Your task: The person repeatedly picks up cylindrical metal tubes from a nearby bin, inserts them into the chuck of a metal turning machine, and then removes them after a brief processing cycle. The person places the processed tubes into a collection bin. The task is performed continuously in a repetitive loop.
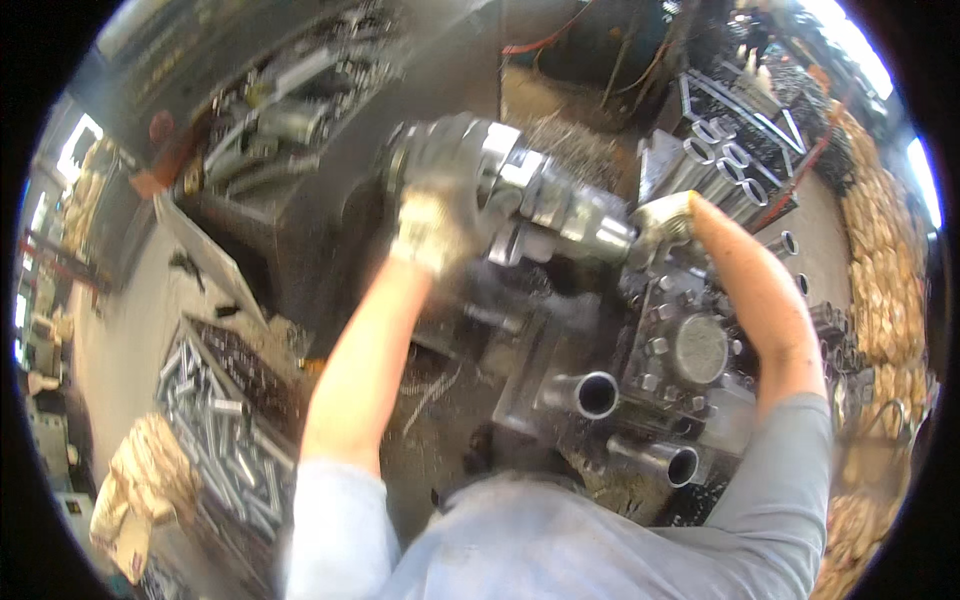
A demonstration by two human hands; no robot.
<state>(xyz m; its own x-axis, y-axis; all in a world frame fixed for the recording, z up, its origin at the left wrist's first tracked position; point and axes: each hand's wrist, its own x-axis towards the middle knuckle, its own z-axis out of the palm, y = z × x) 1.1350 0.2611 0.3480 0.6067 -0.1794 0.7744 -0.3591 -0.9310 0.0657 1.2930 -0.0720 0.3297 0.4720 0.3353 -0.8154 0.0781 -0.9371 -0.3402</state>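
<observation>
A shiny stepped metal cylinder lies across a dark machine, running from a round chuck-like head on the left toward the right. My left hand, in a pale knit glove, is against the near side of that head; its fingers are blurred and partly hidden. My right hand, also gloved, is at the cylinder's right end with its fingers curled. What lies inside them is hidden. Just below my right hand sits a bolted block with a round cap.
Two short metal tubes point toward me below the block. Large pipe pieces stand at the far right beside stacked tan bundles. At left are a bin of small metal tubes and a tan cloth sack. Metal shavings lie behind.
</observation>
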